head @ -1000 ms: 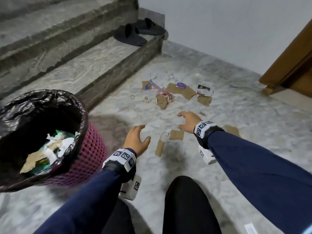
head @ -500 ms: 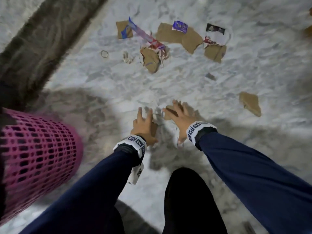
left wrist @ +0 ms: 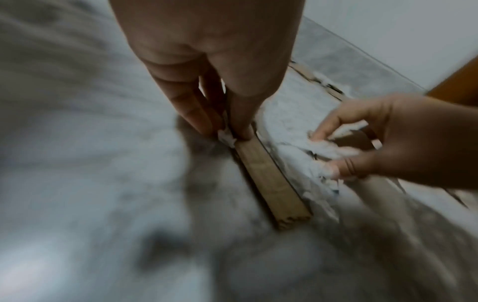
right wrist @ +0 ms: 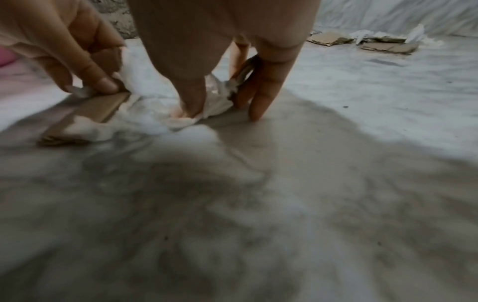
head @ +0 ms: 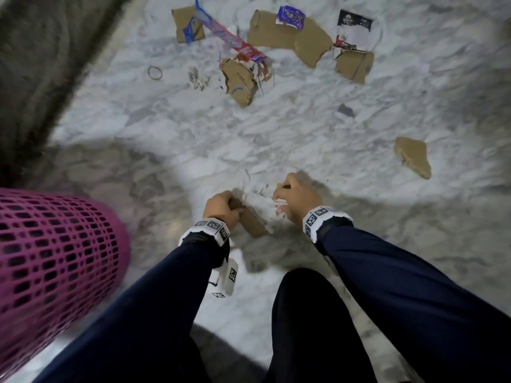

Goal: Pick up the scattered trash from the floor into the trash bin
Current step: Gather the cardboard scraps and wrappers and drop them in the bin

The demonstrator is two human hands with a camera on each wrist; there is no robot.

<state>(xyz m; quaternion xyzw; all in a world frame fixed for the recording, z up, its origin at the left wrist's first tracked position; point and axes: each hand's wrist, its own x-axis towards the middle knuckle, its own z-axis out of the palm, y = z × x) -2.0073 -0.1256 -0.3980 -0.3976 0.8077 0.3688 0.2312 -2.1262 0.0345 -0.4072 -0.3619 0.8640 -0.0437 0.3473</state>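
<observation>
Both hands are down on the marble floor in front of my knee. My left hand (head: 221,207) pinches the end of a long brown cardboard strip (head: 253,223), seen close in the left wrist view as the strip (left wrist: 271,183) held between thumb and fingers (left wrist: 196,114). My right hand (head: 293,200) grips crumpled white paper (head: 260,201); in the right wrist view its fingers (right wrist: 189,102) curl around that paper (right wrist: 214,104), with a brown cardboard bit behind them. The pink mesh trash bin (head: 55,258) stands at the left.
More trash lies farther out: torn cardboard pieces (head: 287,37), a red and blue wrapper (head: 229,40), a purple wrapper (head: 290,13), a black and white paper (head: 354,29), a rubber band (head: 154,72), a lone cardboard scrap (head: 413,156). A dark stair edge (head: 41,64) runs along the upper left.
The head view has tilted down and the bin's opening has left the frame. Both hands dropped to the floor; open fingers have curled onto the cardboard strip and the white paper.
</observation>
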